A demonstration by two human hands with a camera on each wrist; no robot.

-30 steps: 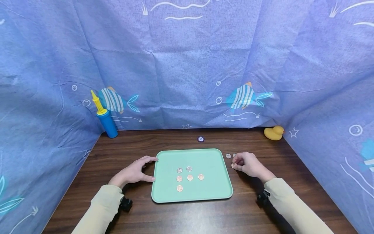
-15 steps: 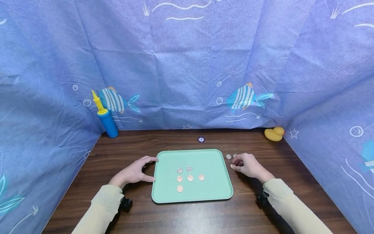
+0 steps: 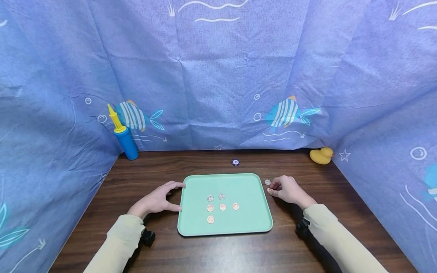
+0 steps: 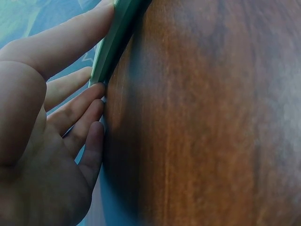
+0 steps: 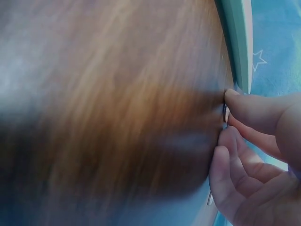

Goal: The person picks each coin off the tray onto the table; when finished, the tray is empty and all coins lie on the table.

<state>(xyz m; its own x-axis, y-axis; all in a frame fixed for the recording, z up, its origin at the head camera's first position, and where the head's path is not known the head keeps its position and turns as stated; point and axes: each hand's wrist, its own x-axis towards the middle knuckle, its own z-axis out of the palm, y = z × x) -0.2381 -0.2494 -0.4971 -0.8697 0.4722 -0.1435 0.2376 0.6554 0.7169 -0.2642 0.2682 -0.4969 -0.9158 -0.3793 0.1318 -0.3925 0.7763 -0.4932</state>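
Note:
A pale green tray (image 3: 252, 222) lies flat on the table, bearing several coins: two silver ones in the back row and copper-coloured ones (image 3: 222, 207) in front. My left hand (image 3: 157, 199) touches the tray's left edge with thumb and fingertips spread apart; the left wrist view shows the fingers extended against the tray's side (image 4: 115, 44). Just off the tray's right edge, my right hand (image 3: 289, 190) pinches a copper-coloured coin (image 3: 269, 190) between thumb and fingers, low at the tabletop. A silver coin (image 3: 268, 182) lies beside these fingertips. Another silver coin seen earlier is hidden by the hand.
A dark poker chip (image 3: 235, 162) lies behind the tray. At the back left stands a blue and yellow hand pump (image 3: 127, 144); a yellow rubber duck (image 3: 321, 156) sits back right. Blue fish-patterned cloth (image 3: 218, 83) encloses the back and sides of the wooden table (image 3: 232, 252).
My right hand has shifted slightly left and back toward the tray with the copper-coloured coin, now covering one of the two silver coins. The left hand stays at the tray edge.

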